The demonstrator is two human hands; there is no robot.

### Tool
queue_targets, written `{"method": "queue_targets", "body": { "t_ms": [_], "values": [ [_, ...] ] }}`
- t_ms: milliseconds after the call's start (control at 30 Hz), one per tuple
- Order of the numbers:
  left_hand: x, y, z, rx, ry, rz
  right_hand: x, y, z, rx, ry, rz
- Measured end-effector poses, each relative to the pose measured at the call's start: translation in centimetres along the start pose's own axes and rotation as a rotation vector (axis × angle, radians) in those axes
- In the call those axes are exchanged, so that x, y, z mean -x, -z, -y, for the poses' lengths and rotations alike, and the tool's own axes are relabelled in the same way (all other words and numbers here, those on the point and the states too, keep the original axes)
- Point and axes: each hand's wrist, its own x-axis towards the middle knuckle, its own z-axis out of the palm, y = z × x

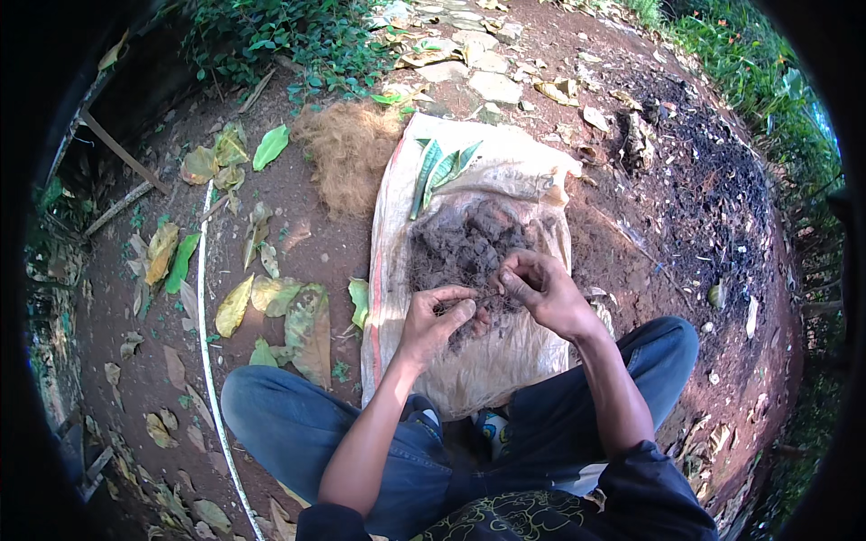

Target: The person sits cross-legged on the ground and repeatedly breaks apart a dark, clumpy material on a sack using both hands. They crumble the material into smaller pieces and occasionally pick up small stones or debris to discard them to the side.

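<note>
A white woven sack [399, 270] lies flat on the ground before me, with a heap of dark, clumped fibrous material [467, 237] on it. Over the near side of the heap, my left hand [440, 318] pinches a small dark fibrous strand between thumb and fingers. Just to its right, my right hand [538, 287] has its thumb and fingertips closed on the same dark fibres; what exactly they grip is partly hidden. Variegated snake plant leaves [440, 169] rest on the sack beyond the heap.
Brown loose fibre [352, 152] lies beside the sack's far left edge. A thin pale pole [203, 304] runs along the left among dry leaves [233, 306]. Flat stones [494, 86] lie ahead, and blackened debris [710, 196] covers ground on the right.
</note>
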Motion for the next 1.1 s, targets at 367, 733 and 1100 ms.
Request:
{"method": "queue_targets", "body": {
  "t_ms": [367, 733, 1100],
  "values": [
    [-0.1, -0.3, 0.0, 0.104, -0.001, -0.021, -0.1, 0.3, -0.2, -0.04, -0.035, -0.102],
    [-0.3, -0.2, 0.1, 0.031, 0.031, 0.015, -0.2, -0.7, 0.0, -0.09, -0.032, -0.011],
    [-0.3, 0.2, -0.2, -0.121, -0.122, -0.024, -0.4, 2.1, 0.5, -0.131, -0.01, -0.269]
  ]
}}
